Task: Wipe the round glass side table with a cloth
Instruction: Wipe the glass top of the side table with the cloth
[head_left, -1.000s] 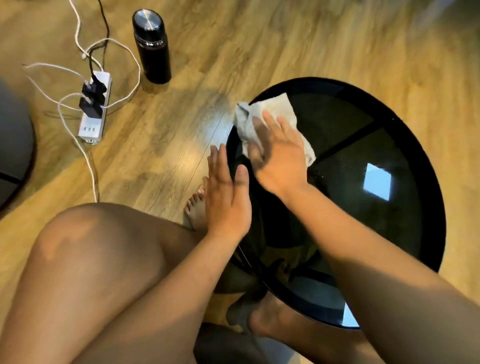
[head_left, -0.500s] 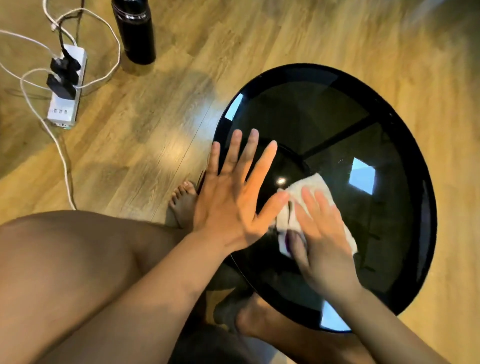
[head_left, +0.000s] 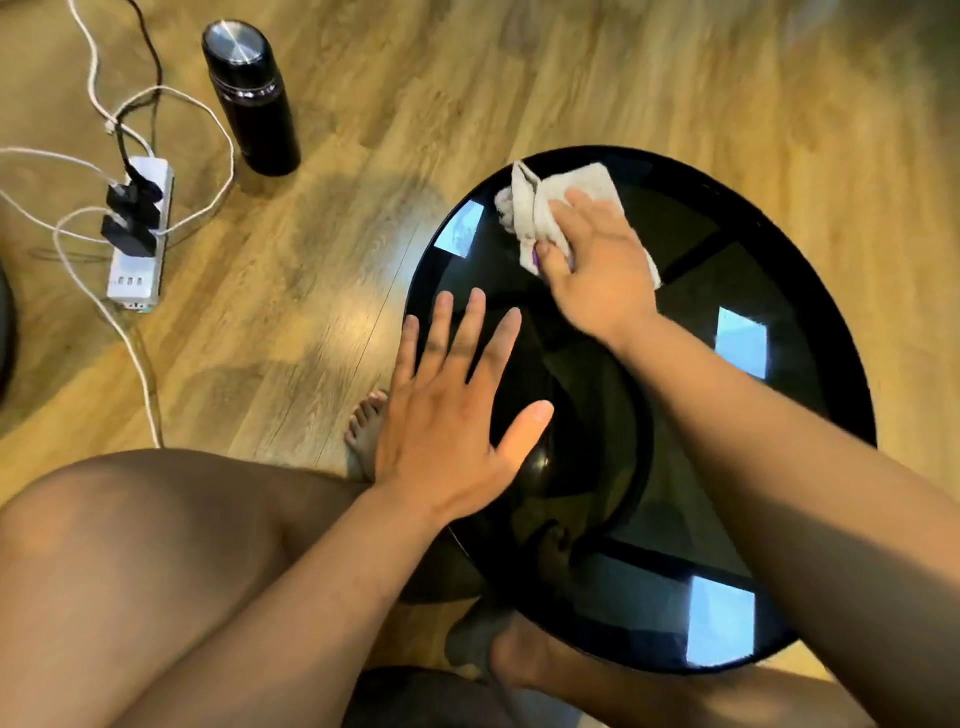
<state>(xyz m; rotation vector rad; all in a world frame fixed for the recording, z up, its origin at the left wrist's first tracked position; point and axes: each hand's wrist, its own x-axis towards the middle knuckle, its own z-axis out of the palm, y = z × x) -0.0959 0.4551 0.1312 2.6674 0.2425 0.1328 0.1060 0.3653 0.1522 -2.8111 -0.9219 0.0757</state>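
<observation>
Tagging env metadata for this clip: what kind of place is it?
Most likely a home living space. Wood-plank floor, a low round glass side table being wiped with a cloth, and a power strip and black flask left on the floor.

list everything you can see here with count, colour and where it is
glass side table: 1, black, round, on the floor at right
cloth: 1, white, on the table's far edge under the right hand
flask: 1, black with a steel cap, upright on the floor at top left
power strip: 1, white, on the floor at far left
plugs: 2, black, in the power strip
cables: several, white and dark, looped around the strip
floor: wood, brown
left hand: open, flat over the table's near left edge
right hand: pressing the cloth
legs: bare, bottom; a foot beside the table
</observation>
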